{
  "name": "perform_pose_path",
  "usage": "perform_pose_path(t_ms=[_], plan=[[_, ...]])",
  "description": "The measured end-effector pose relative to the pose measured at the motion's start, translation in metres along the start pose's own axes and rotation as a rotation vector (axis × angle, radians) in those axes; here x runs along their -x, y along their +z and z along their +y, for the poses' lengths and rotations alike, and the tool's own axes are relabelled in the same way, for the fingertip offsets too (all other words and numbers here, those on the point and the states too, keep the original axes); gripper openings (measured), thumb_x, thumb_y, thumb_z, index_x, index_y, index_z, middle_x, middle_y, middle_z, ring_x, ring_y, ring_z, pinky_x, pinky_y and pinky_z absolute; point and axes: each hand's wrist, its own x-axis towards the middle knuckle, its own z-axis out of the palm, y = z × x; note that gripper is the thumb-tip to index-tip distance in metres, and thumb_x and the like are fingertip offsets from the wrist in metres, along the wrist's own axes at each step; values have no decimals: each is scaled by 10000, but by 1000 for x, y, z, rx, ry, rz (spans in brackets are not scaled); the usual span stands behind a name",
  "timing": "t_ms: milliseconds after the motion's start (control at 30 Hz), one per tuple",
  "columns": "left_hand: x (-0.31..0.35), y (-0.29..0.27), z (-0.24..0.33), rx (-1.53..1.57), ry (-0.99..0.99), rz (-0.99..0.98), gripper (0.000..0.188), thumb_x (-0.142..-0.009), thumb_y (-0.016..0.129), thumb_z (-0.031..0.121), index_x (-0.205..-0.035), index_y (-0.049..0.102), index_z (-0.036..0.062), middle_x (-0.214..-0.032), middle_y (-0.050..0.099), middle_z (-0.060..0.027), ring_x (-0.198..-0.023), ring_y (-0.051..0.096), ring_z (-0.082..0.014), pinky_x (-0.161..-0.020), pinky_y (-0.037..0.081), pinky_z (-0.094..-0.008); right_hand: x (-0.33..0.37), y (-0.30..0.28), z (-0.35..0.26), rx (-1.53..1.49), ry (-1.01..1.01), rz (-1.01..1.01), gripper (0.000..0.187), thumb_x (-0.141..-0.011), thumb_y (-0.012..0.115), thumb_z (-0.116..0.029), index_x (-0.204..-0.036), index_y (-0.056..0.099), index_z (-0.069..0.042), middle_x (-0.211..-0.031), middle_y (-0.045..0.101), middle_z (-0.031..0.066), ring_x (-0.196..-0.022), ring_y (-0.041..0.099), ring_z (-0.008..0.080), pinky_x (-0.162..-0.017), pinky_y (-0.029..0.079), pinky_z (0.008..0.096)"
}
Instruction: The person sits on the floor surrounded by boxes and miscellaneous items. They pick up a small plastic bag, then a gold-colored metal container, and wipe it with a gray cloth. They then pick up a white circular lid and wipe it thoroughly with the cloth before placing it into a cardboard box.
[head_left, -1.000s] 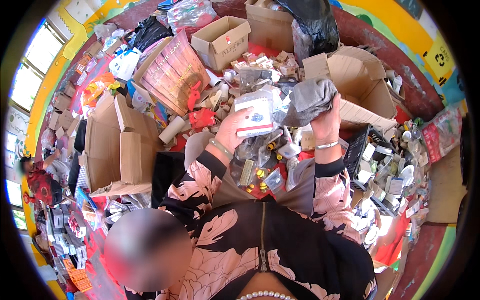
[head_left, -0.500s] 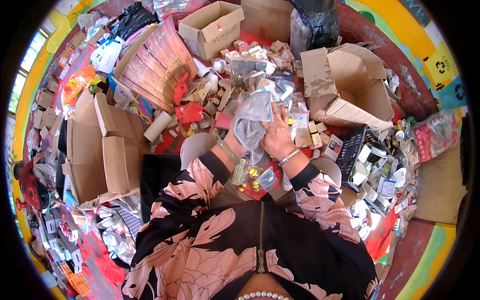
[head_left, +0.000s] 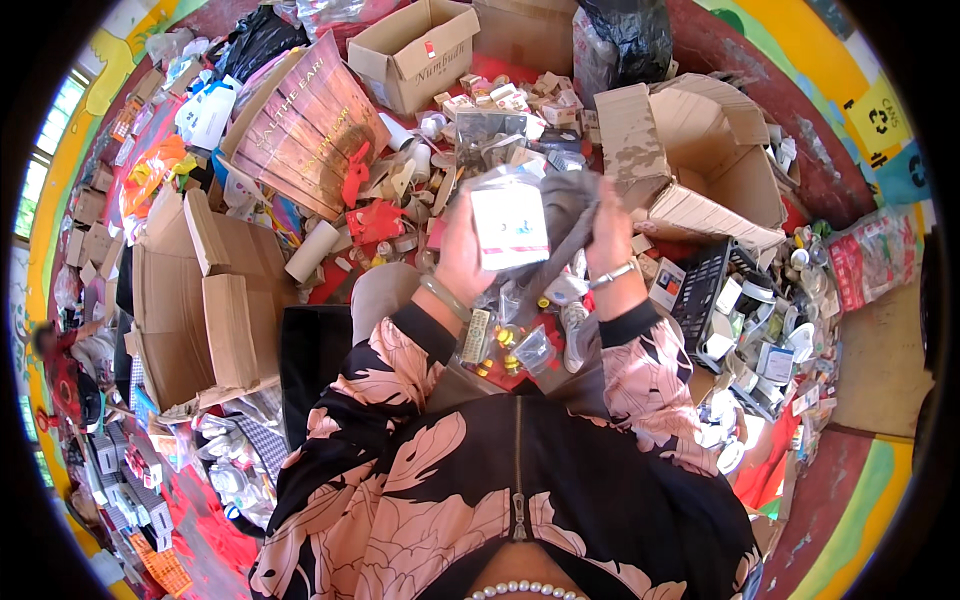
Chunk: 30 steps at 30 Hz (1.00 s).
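A white square box (head_left: 510, 222) with a small coloured picture and a dark pink strip along its lower edge is gripped along its left side by my left hand (head_left: 462, 245). My right hand (head_left: 609, 238) is closed on a grey cloth (head_left: 568, 212), blurred by motion, which hangs beside the box's right edge. Below the hands, between my knees, lie a beige keypad-like piece (head_left: 477, 336), several small yellow-capped bottles (head_left: 508, 337) and a clear plastic tub (head_left: 535, 350). Beyond the box spreads a heap of mixed small items, partly hidden by my hands.
Open cardboard boxes stand at my left (head_left: 240, 310), far left (head_left: 300, 140), far middle (head_left: 425, 60) and right (head_left: 715, 150). A black plastic crate (head_left: 708, 300) leans at right beside piled plastic scraps (head_left: 770, 350). Another person (head_left: 65, 365) is at the far left edge.
The grey cloth has been drawn to the right by my right hand, off the front of the white box, whose printed face now shows. My hands are further apart.
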Motion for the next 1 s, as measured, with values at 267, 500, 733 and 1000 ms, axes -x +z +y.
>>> perform_pose_path(t_ms=[267,500,733,1000], plan=[[1,-20,-18,-154,130,-18,539,-968,274,443,-1308,380,38,-1268,490,-132,-1178,461,-261,-1036,328,-406,80,8,28,1165,-890,-807,411,-818,553,-224,-1174,539,-21,-1350,391,201,-1347,233,317,-1106,84,440],[-2,-36,-20,-1131,306,-162,449,-985,305,228,-1385,233,39,-1382,358,-120,-1244,390,-211,-1082,260,-334,74,15,49,1368,-1015,-520,392,-696,597,-243,-1031,639,-45,-1402,329,181,-1373,119,356,-1080,38,545],[-4,-47,-21,-1166,418,-169,429,-929,432,298,-1270,420,38,-1264,486,-98,-1164,456,-246,-1030,315,-372,80,25,51,1411,-1056,-309,409,-734,567,-274,-1080,620,-62,-1376,331,221,-1340,161,415,-1067,60,570],[4,2,-27,-195,-190,63,502,-923,419,480,-1170,497,50,-1038,598,-82,-906,605,-197,-799,505,-352,25,15,29,1080,-525,-49,439,-887,405,-305,-1158,529,17,-1162,555,225,-1029,566,340,-836,468,349]])
